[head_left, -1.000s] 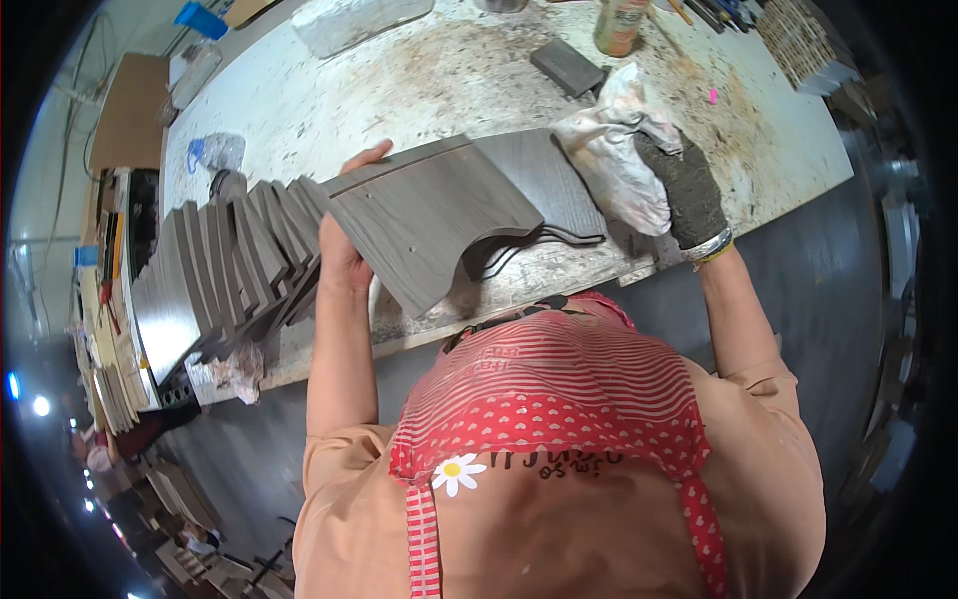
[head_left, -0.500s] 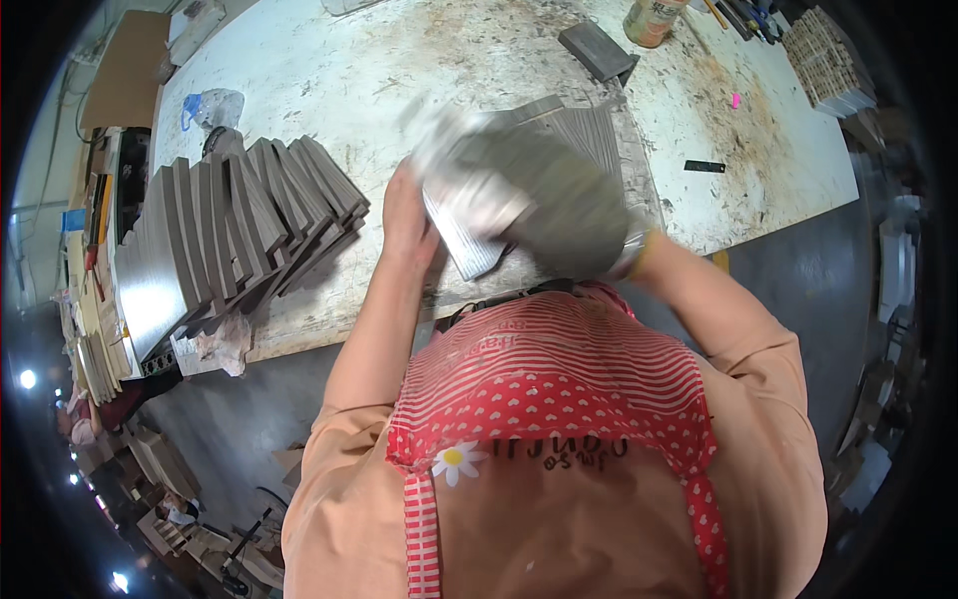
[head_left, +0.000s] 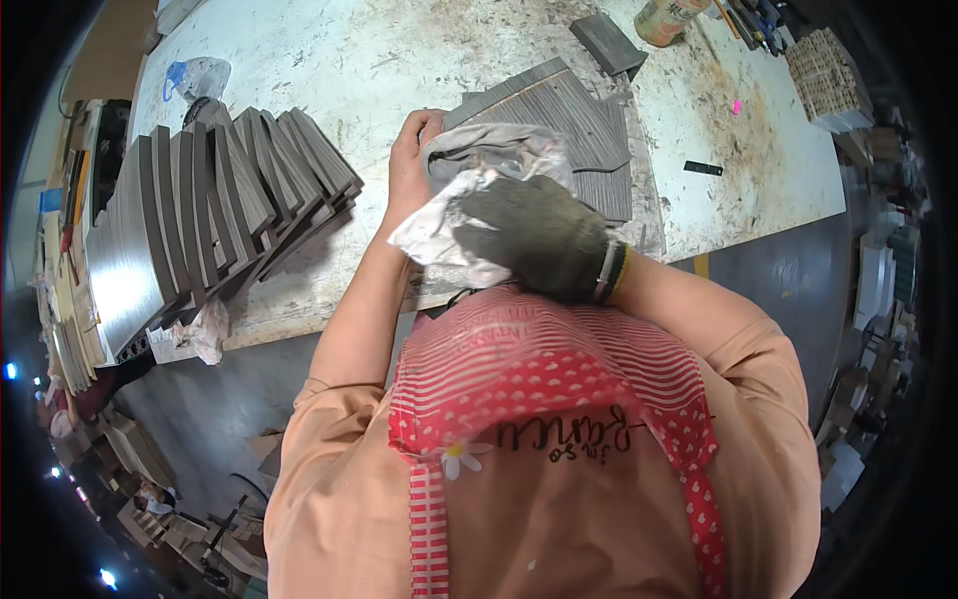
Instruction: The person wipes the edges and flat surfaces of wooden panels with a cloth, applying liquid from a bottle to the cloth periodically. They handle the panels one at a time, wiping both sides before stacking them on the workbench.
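Observation:
My left hand (head_left: 407, 168) is bare, its fingers curled over the left edge of a grey wood-grain panel (head_left: 559, 105). Another grey panel (head_left: 604, 195) shows beneath that one. On my right hand (head_left: 544, 238) is a dark olive work glove. It presses a crumpled white and grey rag (head_left: 429, 232) against the near part of the upper panel, hiding that part. The gloved fingertips are partly sunk in the cloth.
Many grey panels (head_left: 215, 205) lean in a fanned row at the left of the stained white table (head_left: 329, 80). Behind them lies a clear plastic bag (head_left: 203, 78). At the far right are a dark block (head_left: 606, 45), a jar (head_left: 667, 18) and a short black strip (head_left: 704, 168).
My right hand has swept back toward me with the rag, which was blurred by motion before. More of the upper panel now shows. My left hand has shifted slightly away from me.

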Demonstrator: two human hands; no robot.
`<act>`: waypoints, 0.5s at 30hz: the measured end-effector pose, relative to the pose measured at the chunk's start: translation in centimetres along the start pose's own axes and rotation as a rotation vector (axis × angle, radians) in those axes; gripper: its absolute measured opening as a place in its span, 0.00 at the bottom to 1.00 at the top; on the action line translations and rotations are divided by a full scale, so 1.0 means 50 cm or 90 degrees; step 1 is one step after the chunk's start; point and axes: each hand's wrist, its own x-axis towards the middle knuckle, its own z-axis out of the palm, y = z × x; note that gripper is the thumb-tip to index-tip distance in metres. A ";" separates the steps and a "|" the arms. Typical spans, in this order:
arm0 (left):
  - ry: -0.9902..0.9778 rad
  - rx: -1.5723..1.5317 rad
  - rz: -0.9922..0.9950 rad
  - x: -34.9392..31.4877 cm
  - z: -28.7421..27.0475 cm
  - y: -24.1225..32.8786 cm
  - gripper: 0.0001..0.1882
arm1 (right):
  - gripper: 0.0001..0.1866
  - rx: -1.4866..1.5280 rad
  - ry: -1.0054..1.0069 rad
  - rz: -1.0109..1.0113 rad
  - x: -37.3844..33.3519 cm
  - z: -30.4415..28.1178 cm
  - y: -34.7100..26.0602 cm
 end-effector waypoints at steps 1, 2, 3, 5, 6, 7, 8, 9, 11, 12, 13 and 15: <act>-0.007 0.080 0.068 0.007 -0.014 -0.015 0.12 | 0.20 -0.162 -0.081 -0.061 0.007 -0.018 -0.007; 0.006 0.144 0.075 0.007 -0.012 -0.004 0.12 | 0.18 -0.176 -0.022 -0.018 -0.014 -0.021 0.031; 0.015 0.205 0.081 0.001 -0.005 0.011 0.12 | 0.17 -0.192 0.034 0.028 -0.045 -0.036 0.077; 0.034 0.232 0.122 0.001 -0.003 0.008 0.12 | 0.18 -0.252 -0.032 0.219 -0.062 -0.107 0.121; 0.053 0.231 0.115 0.002 -0.004 0.001 0.13 | 0.19 -0.146 0.024 0.211 -0.064 -0.112 0.129; 0.070 0.232 0.107 0.007 -0.002 -0.005 0.13 | 0.18 -0.253 0.088 0.157 -0.048 -0.091 0.094; 0.064 0.213 0.093 0.009 -0.002 -0.007 0.13 | 0.17 -0.233 0.062 0.044 -0.031 -0.060 0.051; 0.059 0.197 0.077 0.008 -0.006 -0.009 0.13 | 0.16 -0.209 0.037 -0.070 -0.016 -0.032 0.014; 0.054 0.200 0.126 0.008 -0.011 0.001 0.13 | 0.14 -0.082 -0.220 -0.023 0.017 -0.037 -0.042; 0.037 0.205 0.083 0.007 -0.009 0.008 0.13 | 0.11 -0.139 -0.104 -0.053 -0.002 -0.025 -0.011; 0.022 0.208 0.043 0.005 -0.007 0.017 0.13 | 0.16 -0.184 -0.045 -0.067 -0.048 -0.021 0.044; 0.022 0.207 0.072 0.008 -0.009 0.009 0.13 | 0.17 -0.253 -0.056 0.081 -0.082 -0.103 0.080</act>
